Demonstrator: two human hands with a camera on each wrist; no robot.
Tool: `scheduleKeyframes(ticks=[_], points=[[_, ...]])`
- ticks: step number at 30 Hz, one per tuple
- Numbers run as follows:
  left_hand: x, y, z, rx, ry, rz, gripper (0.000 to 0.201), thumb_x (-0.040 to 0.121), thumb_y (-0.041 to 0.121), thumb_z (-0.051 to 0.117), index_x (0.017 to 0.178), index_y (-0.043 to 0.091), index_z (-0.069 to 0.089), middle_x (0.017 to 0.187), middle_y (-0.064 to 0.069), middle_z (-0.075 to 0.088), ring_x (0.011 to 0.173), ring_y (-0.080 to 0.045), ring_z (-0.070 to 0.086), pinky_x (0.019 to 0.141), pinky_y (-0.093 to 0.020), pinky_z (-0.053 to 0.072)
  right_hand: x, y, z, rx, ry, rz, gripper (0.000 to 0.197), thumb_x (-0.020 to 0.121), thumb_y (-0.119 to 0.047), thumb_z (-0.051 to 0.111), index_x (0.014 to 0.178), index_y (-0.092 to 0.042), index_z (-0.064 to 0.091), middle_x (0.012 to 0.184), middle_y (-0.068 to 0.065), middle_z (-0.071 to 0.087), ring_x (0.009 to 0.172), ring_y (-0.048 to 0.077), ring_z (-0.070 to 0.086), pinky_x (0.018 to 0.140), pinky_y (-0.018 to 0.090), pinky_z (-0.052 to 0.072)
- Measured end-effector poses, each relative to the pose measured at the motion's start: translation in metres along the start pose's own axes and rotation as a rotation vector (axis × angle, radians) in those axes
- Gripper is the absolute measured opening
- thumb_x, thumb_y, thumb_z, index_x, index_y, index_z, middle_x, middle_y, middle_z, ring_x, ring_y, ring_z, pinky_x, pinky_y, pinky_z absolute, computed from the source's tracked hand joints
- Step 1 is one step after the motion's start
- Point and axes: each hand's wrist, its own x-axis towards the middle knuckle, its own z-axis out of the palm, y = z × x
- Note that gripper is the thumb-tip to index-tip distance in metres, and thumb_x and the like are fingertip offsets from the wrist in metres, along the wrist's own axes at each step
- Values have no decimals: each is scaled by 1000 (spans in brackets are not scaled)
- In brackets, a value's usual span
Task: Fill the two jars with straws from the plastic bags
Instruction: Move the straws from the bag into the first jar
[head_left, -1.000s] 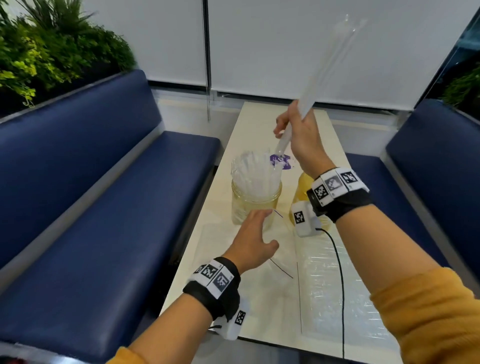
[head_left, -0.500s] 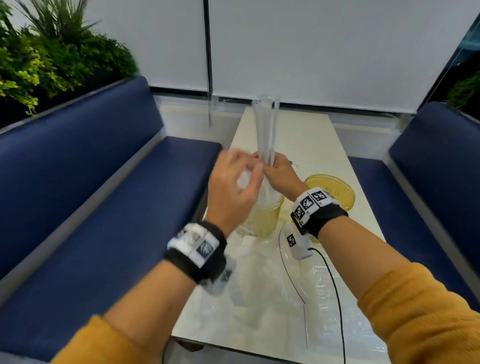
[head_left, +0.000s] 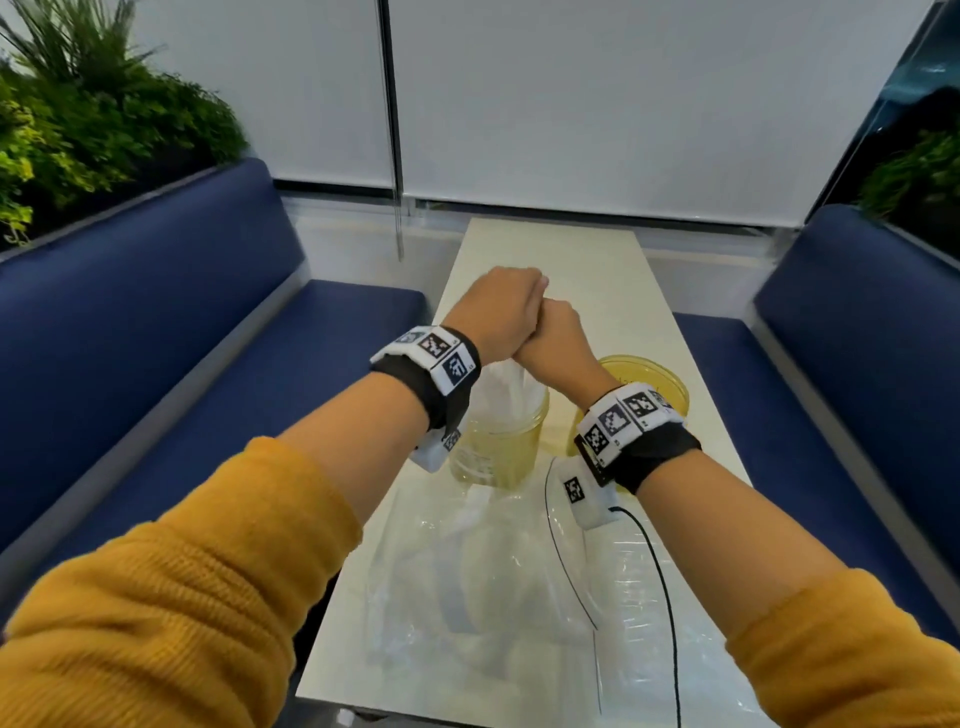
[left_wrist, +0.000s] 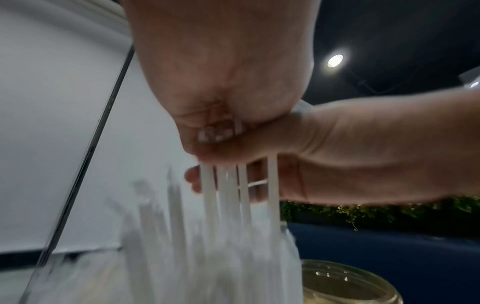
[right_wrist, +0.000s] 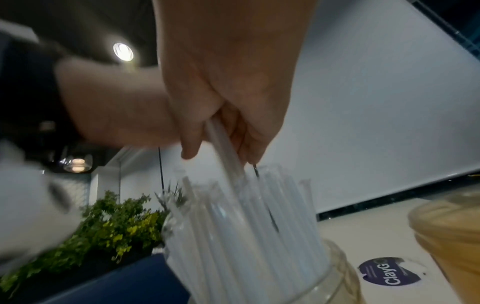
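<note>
- Both hands meet directly above the left jar (head_left: 498, 441), which stands on the pale worktop (head_left: 561, 260) packed with white straws (right_wrist: 249, 226); the left hand (head_left: 496, 312) and right hand (head_left: 558, 338) press together, fingers curled round one small bundle of straws (left_wrist: 239, 189) whose lower ends point down into the jar.
- From the right wrist view, the right hand's fingers (right_wrist: 192, 148) wrap the bundle just above the straws already standing in the jar.
- The straws look very light, thin and smooth, likely slippery against each other and easy to kink; a loose grip round the upper part of the bundle, keeping it upright, seems the safest hold.
- The jar appears to be clear glass with a yellowish tint: rigid, heavier than its contents, breakable if tipped.
- A second jar (head_left: 649, 384) sits just right of the first; no straws are visible in it.
- Crumpled clear plastic bags (head_left: 467, 587) lie on the worktop nearer the person than the left jar; soft, thin film.
- A round purple sticker (right_wrist: 389, 271) on the worktop beside the left jar reads "ClayG"; the rest is unreadable.
</note>
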Motion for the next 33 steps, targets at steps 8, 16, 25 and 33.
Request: scheduleKeyframes(ticks=[8,16,25,33], points=[[-17,-26,44,149,-209,9,47,109,27,25,150,9,40,147,-14,51,144,-29,38,125,-54,11,-10,26,-29,231,112,12,42,81,-28,62,120,-15,72,110,0,75,105,19,70,99,41,54],[-12,-28,32,-84,-67,-15,42,103,16,37,140,16,57,154,-1,47,142,-23,44,121,-56,24,-12,24,-5,-337,-72,-96,48,109,-20,26,153,-2,31,155,13,37,144,22,32,111,16,14],[-35,-63,48,210,-429,-89,58,109,31,11,161,5,15,171,-12,10,158,-29,6,126,-51,6,-10,41,20,-613,-284,-101,52,108,-25,24,153,1,29,159,17,32,147,27,29,123,39,22],[-39,-57,56,104,-363,-12,59,108,22,26,163,10,7,171,-10,12,158,-28,6,128,-46,3,-12,23,18,-518,-340,-98,50,109,-23,21,155,-4,26,162,12,28,151,22,24,125,42,16]])
